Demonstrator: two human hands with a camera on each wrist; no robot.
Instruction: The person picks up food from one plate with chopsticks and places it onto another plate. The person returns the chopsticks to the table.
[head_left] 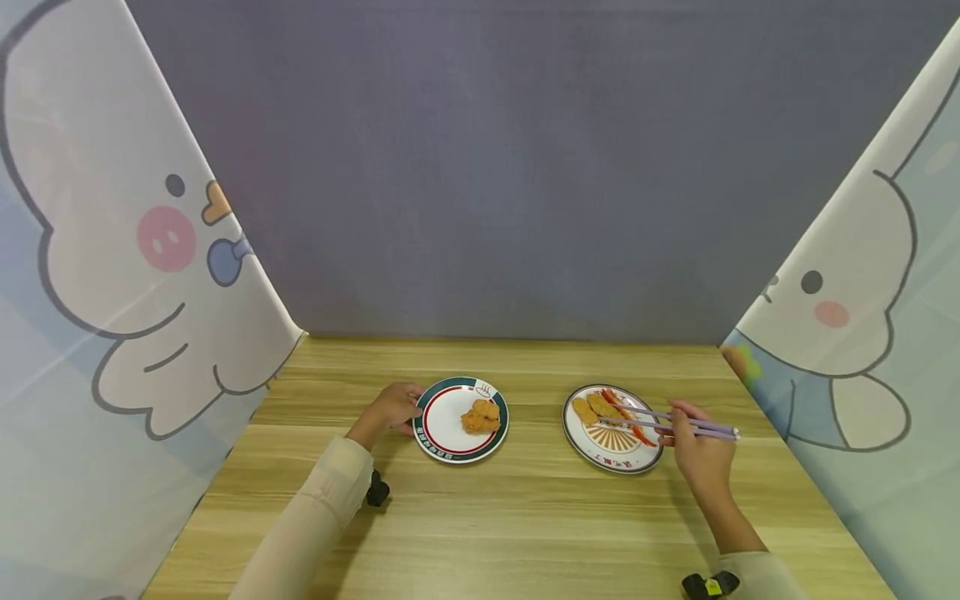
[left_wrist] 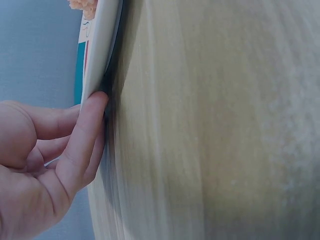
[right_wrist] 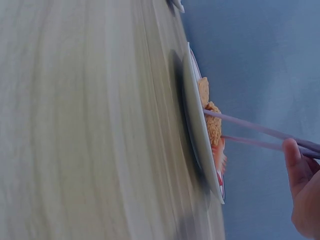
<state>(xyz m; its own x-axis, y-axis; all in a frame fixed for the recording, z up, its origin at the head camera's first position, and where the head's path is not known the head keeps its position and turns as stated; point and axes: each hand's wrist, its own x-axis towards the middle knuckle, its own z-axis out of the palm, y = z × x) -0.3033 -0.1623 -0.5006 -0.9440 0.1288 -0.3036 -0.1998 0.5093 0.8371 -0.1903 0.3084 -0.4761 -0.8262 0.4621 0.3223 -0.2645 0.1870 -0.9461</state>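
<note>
A person sits at a wooden table (head_left: pixel 525 517) with one plate under each hand. On the left, the left hand (head_left: pixel 392 410) rests against the outer rim of a green-and-red-rimmed plate (head_left: pixel 442 450), fingers lightly curled, the fingertips (left_wrist: pixel 95 107) pressing the rim where it meets the table (steadying it, not lifting). Just past those fingertips, toward the plate's far right side, lies a small heap of fried pieces (head_left: pixel 481 415).

Well apart to the right, the right hand (head_left: pixel 701 454) pinches a pair of lilac chopsticks (head_left: pixel 675 423) between thumb and fingers, near their back ends. The tips reach leftward from the grip over a patterned plate (head_left: pixel 609 462), with a fried piece (right_wrist: pixel 214 125) between them; whether they are squeezing it cannot be told. This plate holds several golden fried pieces (head_left: pixel 592 407) and red strips (head_left: pixel 641 433).

To do this pick-up well, it seems wise to close the tips evenly across the middle of one piece, keep the sticks parallel, and lift straight up, with the left hand holding its plate quiet.
</note>
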